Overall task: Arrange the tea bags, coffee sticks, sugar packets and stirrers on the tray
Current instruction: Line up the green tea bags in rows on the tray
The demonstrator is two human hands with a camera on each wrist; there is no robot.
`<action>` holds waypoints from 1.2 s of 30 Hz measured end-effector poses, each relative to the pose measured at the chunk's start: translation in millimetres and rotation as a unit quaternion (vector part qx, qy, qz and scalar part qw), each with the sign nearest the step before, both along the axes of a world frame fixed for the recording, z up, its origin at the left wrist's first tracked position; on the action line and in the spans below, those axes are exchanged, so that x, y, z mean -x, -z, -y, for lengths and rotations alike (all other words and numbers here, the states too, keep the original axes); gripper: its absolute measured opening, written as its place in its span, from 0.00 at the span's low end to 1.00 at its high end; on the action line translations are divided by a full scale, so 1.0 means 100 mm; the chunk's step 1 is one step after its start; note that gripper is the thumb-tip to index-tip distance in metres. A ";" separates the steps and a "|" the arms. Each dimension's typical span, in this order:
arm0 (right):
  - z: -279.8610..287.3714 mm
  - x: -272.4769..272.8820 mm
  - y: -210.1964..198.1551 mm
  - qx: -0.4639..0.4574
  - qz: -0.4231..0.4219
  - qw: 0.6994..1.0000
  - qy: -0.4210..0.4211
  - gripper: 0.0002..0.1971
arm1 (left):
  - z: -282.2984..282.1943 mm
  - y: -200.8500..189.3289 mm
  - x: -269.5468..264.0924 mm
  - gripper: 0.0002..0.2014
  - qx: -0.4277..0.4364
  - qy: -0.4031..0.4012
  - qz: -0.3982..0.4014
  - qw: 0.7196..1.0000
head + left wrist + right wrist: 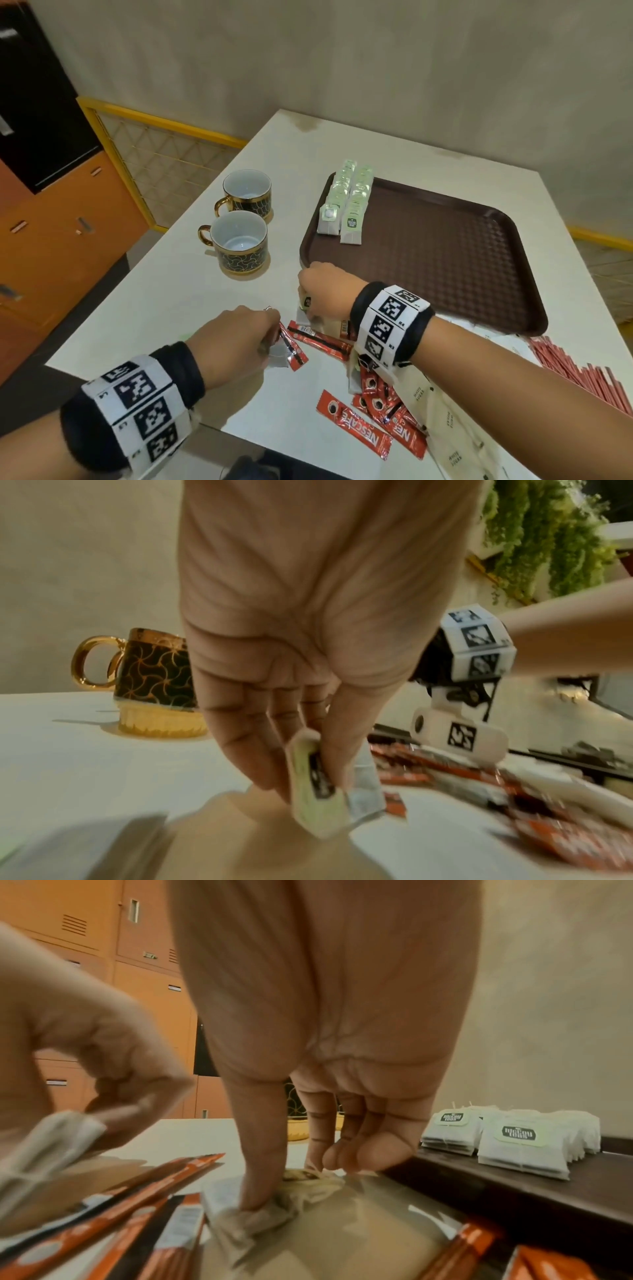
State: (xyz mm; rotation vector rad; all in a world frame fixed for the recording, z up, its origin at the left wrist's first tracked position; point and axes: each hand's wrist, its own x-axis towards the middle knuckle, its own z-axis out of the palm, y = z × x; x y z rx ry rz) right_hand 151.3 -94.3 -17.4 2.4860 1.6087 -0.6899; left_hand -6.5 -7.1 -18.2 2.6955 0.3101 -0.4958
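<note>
While two rows of tea bags stand at the brown tray's upper-left corner, everything else remains on the table.
Left hand pinches one tea bag; right hand pinches another just below the tray. Coffee sticks, sugar packets and stirrers, lower right, await placement.

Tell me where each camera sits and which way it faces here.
Head: on the head, facing down at the tray; shows both forearms.
Left wrist: under the left hand, toward a mug; grip on a tea bag.
Right wrist: under the right hand, toward orange lockers; fingers on a second tea bag.
Shared: wrist views both show coffee sticks.
</note>
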 end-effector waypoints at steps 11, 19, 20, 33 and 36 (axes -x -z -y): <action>0.27 -0.25 -0.12 -0.144 -0.118 0.979 0.080 0.18 | -0.25 -0.63 -0.64 0.17 0.075 -0.125 0.224 0.964; 0.49 -1.11 -0.41 -0.241 -0.144 0.925 0.254 0.19 | -0.28 -0.67 -1.68 0.15 -0.019 -0.094 0.159 0.983; 0.47 -1.19 -0.38 -0.232 -0.147 0.925 0.263 0.17 | -0.27 -0.62 -1.79 0.15 -0.027 -0.084 0.136 0.987; 0.00 -1.53 -0.10 -0.146 -0.072 0.968 0.193 0.15 | -0.27 -0.28 -2.40 0.15 -0.119 -0.085 -0.004 0.989; -0.05 -1.56 -0.05 -0.153 -0.058 0.967 0.195 0.13 | -0.28 -0.26 -2.44 0.14 -0.125 -0.080 0.004 0.989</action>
